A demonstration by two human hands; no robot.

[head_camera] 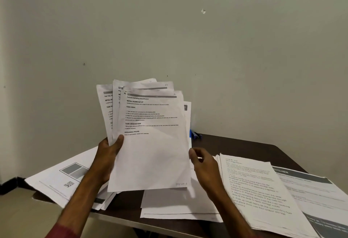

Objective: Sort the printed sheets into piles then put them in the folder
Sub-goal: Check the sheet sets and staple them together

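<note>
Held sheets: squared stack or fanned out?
Fanned. The held sheets show several staggered top edges and corners, offset up and to the left behind the front page, and another edge peeks out on the right.

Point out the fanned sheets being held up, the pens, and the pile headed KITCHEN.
fanned sheets [152, 154]: head view, blank lower half of the front sheet.
pens [194, 135]: head view, the blue barrel.
KITCHEN pile [301, 177]: head view, grey header band of the top sheet.

The front white printed sheet [150, 153] reads "TASK GOAL" and "REQUIRED PROPS"; the grey-banded sheet [310, 187] at right reads "KITCHEN".
</note>
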